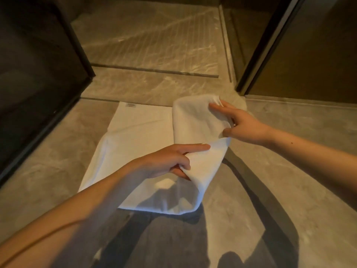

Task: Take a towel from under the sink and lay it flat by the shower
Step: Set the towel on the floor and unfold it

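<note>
A white towel [135,132] lies on the grey stone floor just in front of the shower threshold. Its left part rests flat, with a small label at the far left corner. The right part is folded back over itself and lifted. My left hand [166,161] pinches the near edge of that raised fold between thumb and fingers. My right hand [239,124] grips the far right corner of the fold, fingers curled into the cloth. Both bare forearms reach in from the bottom and right of the head view.
The wet shower floor [150,39] lies beyond a dark drain slot [154,70]. A dark glass panel [38,74] stands at left and a dark door frame [270,45] at right. Grey floor [289,161] spreads to the right, crossed by my shadow.
</note>
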`<move>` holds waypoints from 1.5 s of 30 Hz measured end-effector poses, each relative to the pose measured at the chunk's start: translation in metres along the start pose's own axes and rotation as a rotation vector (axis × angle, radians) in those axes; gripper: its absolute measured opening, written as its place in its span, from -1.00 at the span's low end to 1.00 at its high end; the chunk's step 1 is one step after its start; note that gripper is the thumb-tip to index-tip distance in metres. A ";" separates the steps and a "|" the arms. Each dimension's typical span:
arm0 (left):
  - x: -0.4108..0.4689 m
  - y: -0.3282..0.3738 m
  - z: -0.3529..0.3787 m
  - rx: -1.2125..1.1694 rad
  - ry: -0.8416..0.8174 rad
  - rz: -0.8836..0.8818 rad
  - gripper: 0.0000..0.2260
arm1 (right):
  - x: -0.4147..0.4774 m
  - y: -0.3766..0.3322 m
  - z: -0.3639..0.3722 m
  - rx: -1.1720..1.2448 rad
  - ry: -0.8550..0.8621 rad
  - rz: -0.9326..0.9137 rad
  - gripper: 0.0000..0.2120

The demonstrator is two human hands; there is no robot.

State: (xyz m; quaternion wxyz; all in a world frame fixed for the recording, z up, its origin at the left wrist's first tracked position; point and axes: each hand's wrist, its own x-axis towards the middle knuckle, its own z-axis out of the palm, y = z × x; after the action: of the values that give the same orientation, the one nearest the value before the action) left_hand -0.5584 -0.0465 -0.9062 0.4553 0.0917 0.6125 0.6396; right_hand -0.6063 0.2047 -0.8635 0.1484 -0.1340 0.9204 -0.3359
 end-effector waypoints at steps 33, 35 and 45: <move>0.034 -0.107 -0.045 1.476 0.658 0.120 -0.49 | -0.010 0.076 0.143 -0.587 0.033 0.193 -0.26; 0.022 -0.116 -0.023 1.452 0.719 -0.021 -0.44 | 0.002 0.080 0.132 -0.609 -0.037 0.063 -0.28; -0.015 -0.102 0.026 1.556 0.620 -0.218 -0.40 | 0.057 0.050 0.109 -0.857 -0.171 -0.290 -0.32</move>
State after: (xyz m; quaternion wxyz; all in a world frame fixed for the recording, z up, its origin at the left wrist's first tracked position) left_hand -0.4849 -0.0559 -0.9816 0.1328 0.1400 0.9811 -0.0156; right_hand -0.6262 0.1591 -0.9867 0.1064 -0.3377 0.9326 0.0701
